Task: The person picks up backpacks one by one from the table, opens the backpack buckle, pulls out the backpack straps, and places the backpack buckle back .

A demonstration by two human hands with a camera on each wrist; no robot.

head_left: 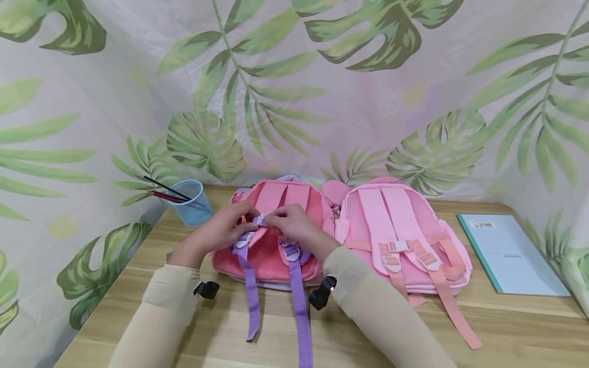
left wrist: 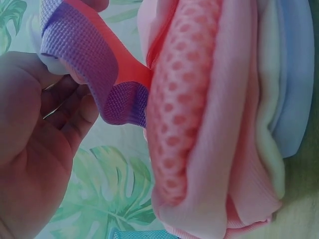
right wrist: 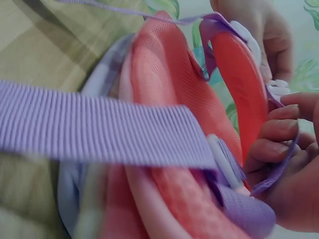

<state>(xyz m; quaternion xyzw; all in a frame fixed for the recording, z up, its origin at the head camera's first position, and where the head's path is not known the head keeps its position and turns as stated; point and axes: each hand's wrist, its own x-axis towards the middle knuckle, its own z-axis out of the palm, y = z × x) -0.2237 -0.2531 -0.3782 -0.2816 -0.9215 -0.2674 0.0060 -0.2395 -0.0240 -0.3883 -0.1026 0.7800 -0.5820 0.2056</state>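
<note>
A coral-red backpack (head_left: 271, 260) lies back side up, its purple straps (head_left: 300, 306) hanging over the table edge side. Above it, both hands meet at a small whitish buckle (head_left: 261, 220) on purple webbing. My left hand (head_left: 224, 225) pinches the buckle's left part, fingers bent. From the other side, my right hand (head_left: 296, 225) pinches the buckle's right part; purple webbing (right wrist: 279, 174) runs among its curled fingers in the right wrist view. White strap adjusters (head_left: 291, 251) sit at the lower ends of the shoulder straps. Fingers partly hide the buckle.
To the right lies a pink backpack (head_left: 345, 230) with its chest buckle (head_left: 399, 246) joined. A light-blue notebook (head_left: 517, 255) is at the far right. Left of the bags stands a blue mesh cup (head_left: 195, 209) with pencils (head_left: 167, 189). Leaf-printed cloth (head_left: 285, 102) hangs behind.
</note>
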